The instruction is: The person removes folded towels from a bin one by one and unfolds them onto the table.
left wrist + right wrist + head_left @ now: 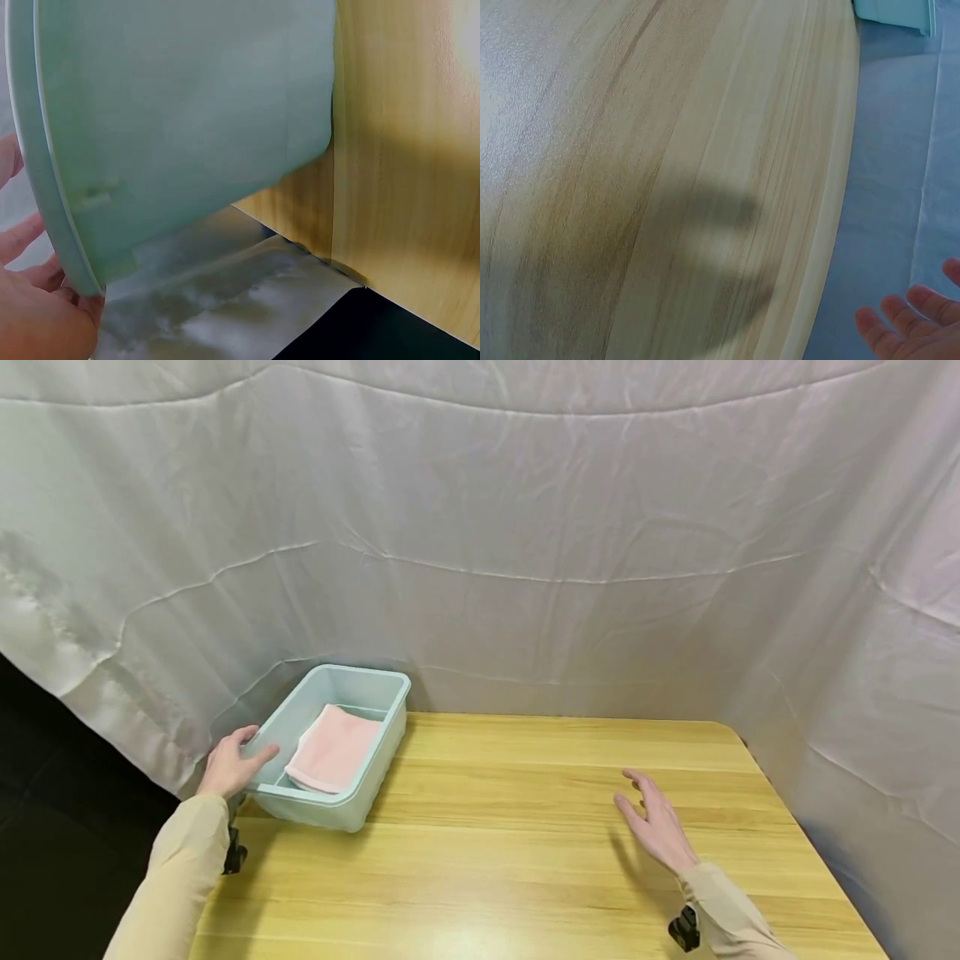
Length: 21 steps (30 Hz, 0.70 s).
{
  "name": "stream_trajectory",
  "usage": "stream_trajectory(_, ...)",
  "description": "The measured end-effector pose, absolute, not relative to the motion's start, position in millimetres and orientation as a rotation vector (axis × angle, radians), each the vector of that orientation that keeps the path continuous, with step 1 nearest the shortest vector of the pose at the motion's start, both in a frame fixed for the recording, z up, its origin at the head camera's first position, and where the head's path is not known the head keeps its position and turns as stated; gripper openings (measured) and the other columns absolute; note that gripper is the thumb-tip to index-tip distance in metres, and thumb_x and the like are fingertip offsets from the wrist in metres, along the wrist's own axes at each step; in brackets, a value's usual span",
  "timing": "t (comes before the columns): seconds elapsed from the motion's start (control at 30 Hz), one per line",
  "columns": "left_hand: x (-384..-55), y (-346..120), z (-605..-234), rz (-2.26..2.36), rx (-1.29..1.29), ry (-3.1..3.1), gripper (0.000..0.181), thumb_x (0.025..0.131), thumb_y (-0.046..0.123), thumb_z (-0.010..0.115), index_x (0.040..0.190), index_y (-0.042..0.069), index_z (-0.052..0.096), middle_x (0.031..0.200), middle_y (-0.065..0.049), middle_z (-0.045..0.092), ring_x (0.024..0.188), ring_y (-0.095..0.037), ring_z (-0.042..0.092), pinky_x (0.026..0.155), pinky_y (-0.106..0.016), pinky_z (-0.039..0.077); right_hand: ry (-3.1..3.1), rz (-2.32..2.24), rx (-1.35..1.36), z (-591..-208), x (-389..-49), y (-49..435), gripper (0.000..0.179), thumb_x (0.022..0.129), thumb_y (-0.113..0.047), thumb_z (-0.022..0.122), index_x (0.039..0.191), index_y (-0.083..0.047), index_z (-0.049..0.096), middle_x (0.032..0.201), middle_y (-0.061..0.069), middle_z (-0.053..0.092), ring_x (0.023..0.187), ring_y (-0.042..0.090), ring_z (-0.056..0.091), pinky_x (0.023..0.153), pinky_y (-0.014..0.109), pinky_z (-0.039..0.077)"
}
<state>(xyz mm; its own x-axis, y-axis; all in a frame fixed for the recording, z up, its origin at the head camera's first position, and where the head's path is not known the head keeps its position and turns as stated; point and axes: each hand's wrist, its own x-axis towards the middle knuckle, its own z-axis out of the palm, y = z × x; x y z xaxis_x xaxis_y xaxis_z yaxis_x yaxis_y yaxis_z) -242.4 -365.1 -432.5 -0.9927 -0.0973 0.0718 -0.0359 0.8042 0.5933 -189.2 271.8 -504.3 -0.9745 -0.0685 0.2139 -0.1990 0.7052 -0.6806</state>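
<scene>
A pale blue-green plastic bin (386, 752) stands at the far left of the table, its left corner reaching past the table edge. Inside it lies a folded pink cloth (335, 747). My left hand (231, 762) is at the bin's near left corner, thumb and fingers spread over the rim (46, 150); in the left wrist view its fingertips show just beyond that rim. Over the right part of the table hovers my right hand (657, 823), fingers spread and holding nothing. Part of its fingers (885, 334) appears low in the right wrist view.
The wooden table (525, 802) carries the bin at its back left. A grey curtain (540, 527) hangs close behind it and along both sides. Beyond the left table edge is a dark area (67, 827). Each wrist wears a small black device.
</scene>
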Motion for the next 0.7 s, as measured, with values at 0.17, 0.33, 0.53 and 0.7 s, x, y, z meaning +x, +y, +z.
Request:
stream_trajectory(0.17,-242.4,-363.1,-433.0,-0.974,0.095,-2.895,0.074,0.101,0.034,0.058,0.145,-0.019,0.032,0.147,-0.043,0.036,0.134,-0.057,0.038,0.109,-0.065,0.037,-2.742,1.133,0.213,-503.1,-188.0,271.5,0.055,0.107,-0.030,0.047,0.151,0.001,0.036,0.152,0.030,0.040,0.135,0.049,0.042,0.106,0.066,0.042)
stream_trajectory(0.33,-242.7,-364.3,-434.3,-0.942,0.082,-2.894,0.060,0.101,0.020,0.057,0.140,-0.021,0.039,0.136,-0.044,0.048,0.123,-0.057,0.049,0.101,-0.063,0.045,-2.740,1.134,0.213,-502.3,-187.2,271.2,0.055,0.107,-0.030,0.047,0.151,0.001,0.036,0.151,0.031,0.040,0.134,0.049,0.042,0.106,0.066,0.042)
stream_trajectory(0.53,-244.9,-365.3,-436.1,-0.924,-0.022,-2.880,0.042,0.096,0.005,0.057,0.128,-0.022,0.051,0.116,-0.042,0.062,0.103,-0.051,0.063,0.080,-0.045,0.055,-2.750,1.130,0.209,-502.5,-187.0,271.3,0.056,0.107,-0.032,0.046,0.151,0.001,0.035,0.151,0.032,0.039,0.135,0.050,0.041,0.106,0.066,0.042)
stream_trajectory(0.7,-243.8,-361.8,-436.0,-0.977,-0.102,-2.899,0.041,0.095,0.003,0.058,0.126,-0.022,0.053,0.109,-0.038,0.064,0.092,-0.038,0.066,0.068,-0.028,0.051,-2.756,1.125,0.201,-502.3,-186.6,271.1,0.057,0.107,-0.033,0.046,0.152,0.000,0.035,0.151,0.031,0.040,0.135,0.049,0.041,0.106,0.066,0.042)
